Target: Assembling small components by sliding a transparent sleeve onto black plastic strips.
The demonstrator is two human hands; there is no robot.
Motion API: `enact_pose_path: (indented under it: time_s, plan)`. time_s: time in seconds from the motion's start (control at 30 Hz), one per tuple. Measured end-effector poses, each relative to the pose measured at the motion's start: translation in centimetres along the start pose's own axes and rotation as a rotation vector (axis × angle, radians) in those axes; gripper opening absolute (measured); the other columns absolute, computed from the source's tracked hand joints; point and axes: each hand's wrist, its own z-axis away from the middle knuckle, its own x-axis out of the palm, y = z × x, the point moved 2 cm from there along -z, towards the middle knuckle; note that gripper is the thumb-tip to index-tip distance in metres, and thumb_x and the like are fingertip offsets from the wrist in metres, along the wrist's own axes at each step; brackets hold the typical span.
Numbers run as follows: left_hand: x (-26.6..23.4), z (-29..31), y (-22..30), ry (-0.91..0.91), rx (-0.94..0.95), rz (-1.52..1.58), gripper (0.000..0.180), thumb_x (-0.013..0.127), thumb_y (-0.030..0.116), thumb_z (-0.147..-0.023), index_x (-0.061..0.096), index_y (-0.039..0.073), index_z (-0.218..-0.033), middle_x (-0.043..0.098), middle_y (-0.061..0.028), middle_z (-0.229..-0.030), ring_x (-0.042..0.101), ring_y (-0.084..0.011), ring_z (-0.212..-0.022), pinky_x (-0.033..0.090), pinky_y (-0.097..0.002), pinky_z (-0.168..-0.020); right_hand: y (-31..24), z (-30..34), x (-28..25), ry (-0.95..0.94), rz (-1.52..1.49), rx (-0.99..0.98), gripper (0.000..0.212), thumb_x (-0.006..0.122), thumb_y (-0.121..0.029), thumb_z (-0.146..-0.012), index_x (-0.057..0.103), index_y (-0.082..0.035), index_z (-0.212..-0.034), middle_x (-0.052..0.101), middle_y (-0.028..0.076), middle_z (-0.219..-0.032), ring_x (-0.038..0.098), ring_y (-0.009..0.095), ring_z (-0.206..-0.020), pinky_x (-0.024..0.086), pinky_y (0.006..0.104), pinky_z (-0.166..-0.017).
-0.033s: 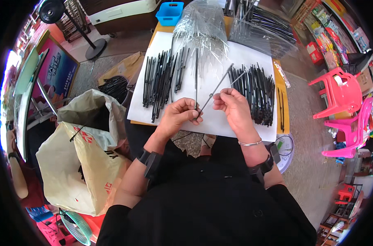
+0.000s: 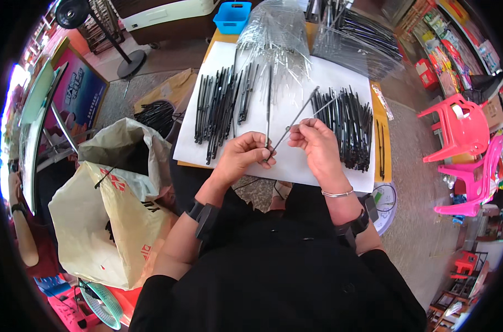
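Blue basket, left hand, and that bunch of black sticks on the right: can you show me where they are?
Blue basket [image 2: 232,27]: head view, on its front wall.
Left hand [image 2: 241,155]: head view, middle of the hand.
Right bunch of black sticks [image 2: 350,130]: head view, mid-bunch.

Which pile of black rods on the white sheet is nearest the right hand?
The rightmost pile, beside the right hand; the others lie further left.

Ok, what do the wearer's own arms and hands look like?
Left hand and right hand ungloved. Short black sleeves. Near each wrist, a black strap with a dark boxy unit. Right wrist also wears a thin silver bangle.
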Motion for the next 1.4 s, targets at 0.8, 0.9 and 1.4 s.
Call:
enact_pose_path:
  time_s: [0.8,0.9,1.4]
  plan:
    - [-0.1,-0.2,0.0,-0.019,-0.025,0.056,0.02,0.061,-0.005,-0.084,0.056,0.001,-0.103,0.063,-0.0076,-0.09,0.068,-0.0215,-0.084,0.058,-0.0307,-0.074,1.8,0.1,2.1,-0.098,-0.033,0.097,0.007,0.053,-0.008,-0.09,0.054,-0.001,-0.092,0.062,0.01,-0.082,0.06,0.016,-0.067,0.052,0.0277,-0.063]
    - [-0.1,-0.1,-0.1,-0.014,-0.022,0.041,0.02,0.061,-0.004,-0.084,0.056,0.001,-0.103,0.063,-0.0079,-0.09,0.068,-0.0211,-0.084,0.058,-0.03,-0.073,2.0,0.0,2.1,-0.083,-0.024,0.125,0.007,0.053,-0.007,-0.09,0.054,0.0,-0.092,0.062,0.01,-0.082,0.06,0.016,-0.067,0.052,0.0278,-0.063]
    - [0.1,-0.3,0.4,0.031,-0.069,-0.037,0.01,0.063,0.008,-0.086,0.055,0.002,-0.089,0.063,-0.0057,-0.082,0.067,-0.0168,-0.071,0.055,-0.0264,-0.062,-0.3,0.9,3.3,-0.213,0.346,-0.27,0.006,0.051,-0.005,-0.092,0.051,0.0,-0.089,0.058,0.006,-0.085,0.056,0.009,-0.071,0.049,0.0241,-0.064]
